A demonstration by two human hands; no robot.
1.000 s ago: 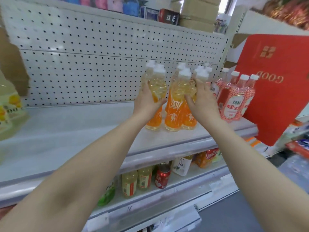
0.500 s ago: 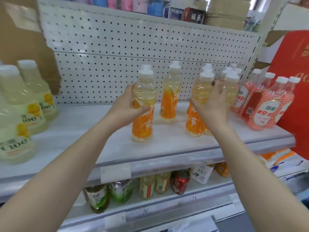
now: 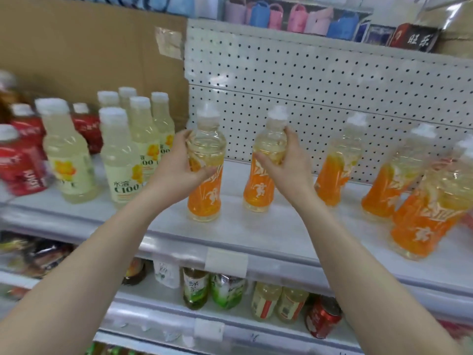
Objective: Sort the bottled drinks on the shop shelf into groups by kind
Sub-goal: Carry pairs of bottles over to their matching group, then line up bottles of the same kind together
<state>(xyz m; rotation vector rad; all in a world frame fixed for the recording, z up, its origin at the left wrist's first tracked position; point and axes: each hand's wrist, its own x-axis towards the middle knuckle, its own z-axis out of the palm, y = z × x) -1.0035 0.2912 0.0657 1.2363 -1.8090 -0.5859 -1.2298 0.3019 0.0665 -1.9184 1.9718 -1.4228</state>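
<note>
On the white shelf stand several orange-labelled bottles with white caps. My left hand grips the upper part of one orange bottle, which stands upright on the shelf. My right hand grips the neck of a second orange bottle just to its right. More orange bottles stand further right, the nearest blurred at the frame edge. To the left stands a group of pale yellow C100 bottles, and beyond them red-labelled bottles.
A white pegboard backs the shelf, with brown cardboard to its left. The shelf below holds green tea bottles, yellow drinks and a red can. Coloured packages line the top shelf.
My left hand has carried its orange bottle leftwards towards the yellow bottles. My right hand has left the cluster and taken hold of a separate orange bottle. The view has swung left.
</note>
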